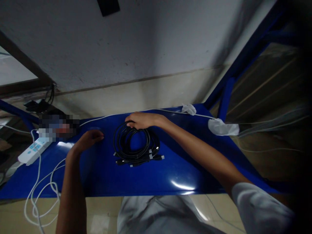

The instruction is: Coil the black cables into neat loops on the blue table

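Note:
A stack of coiled black cables (pixel 118 143) lies on the blue table (pixel 102 182), with several plugs showing along its near side. My right hand (pixel 140 120) reaches over from the right, and its fingers are closed around the far rim of the coils. Left of the stack, my left hand (pixel 89 140) hovers low over the tabletop, apart from the cables. Its fingers are loosely bent, thumb and fingertips a little apart, and nothing shows between them.
A white power strip (pixel 36 151) sits at the table's left end, beside a pixelated patch. White cord (pixel 52 185) loops over the near left edge. Crumpled white plastic (pixel 223 126) lies at the right end. A wall (pixel 126 42) rises behind, and blue frame bars (pixel 225 99) stand at right.

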The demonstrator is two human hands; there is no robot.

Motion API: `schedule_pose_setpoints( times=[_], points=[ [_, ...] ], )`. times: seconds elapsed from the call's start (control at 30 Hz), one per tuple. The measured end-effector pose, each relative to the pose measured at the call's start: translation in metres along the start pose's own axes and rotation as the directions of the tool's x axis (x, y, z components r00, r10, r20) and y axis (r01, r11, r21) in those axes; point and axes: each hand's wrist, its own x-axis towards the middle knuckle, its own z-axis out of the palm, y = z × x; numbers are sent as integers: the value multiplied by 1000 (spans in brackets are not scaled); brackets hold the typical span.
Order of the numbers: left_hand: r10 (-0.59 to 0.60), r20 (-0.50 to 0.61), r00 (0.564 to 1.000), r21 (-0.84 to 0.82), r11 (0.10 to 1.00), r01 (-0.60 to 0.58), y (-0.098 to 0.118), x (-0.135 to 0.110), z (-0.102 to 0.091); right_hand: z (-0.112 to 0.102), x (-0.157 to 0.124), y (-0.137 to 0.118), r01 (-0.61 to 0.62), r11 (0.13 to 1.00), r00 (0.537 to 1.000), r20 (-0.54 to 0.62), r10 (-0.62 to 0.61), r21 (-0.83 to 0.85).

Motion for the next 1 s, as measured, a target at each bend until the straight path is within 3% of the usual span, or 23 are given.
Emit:
schedule_pose_setpoints(
  times=[0.1, 0.23, 0.3, 0.43, 0.53, 0.6, 0.67, 0.8, 1.0],
  points=[
    [-12, 44, 999, 18, 1000, 11, -5, 3, -1, 3, -2, 7, -9, 999, 1000, -8, 9, 44],
    [-19, -41, 999, -10, 1000, 18, 4, 0, 1, 6, -5, 17, -9, 989, 1000, -18, 12, 151],
    [26, -138, 990, -67, 997, -35, 26, -1, 4, 8, -5, 19, -4, 976, 999, -35, 12, 217],
    [170, -331, 928, -276, 923, -268, 98, 6, 16, 10, -2, 17, -9, 943, 998, -56, 29, 333],
    [246, -308, 919, -399, 843, -360, 143, 19, 29, 9, 0, 15, -10, 925, 996, -75, 41, 379],
    [276, -248, 929, -457, 812, -363, 159, 28, 39, 7, 0, 14, -5, 924, 996, -76, 37, 383],
    [266, -236, 935, -503, 790, -352, 163, 35, 49, 5, -1, 14, 3, 924, 998, -66, 24, 382],
    [193, -317, 929, -532, 774, -343, 157, 36, 65, 2, -4, 12, 4, 892, 997, -71, 31, 452],
    [141, -346, 928, -562, 760, -325, 153, 30, 73, 6, -3, 10, 25, 837, 997, -77, 21, 546]
  ],
)
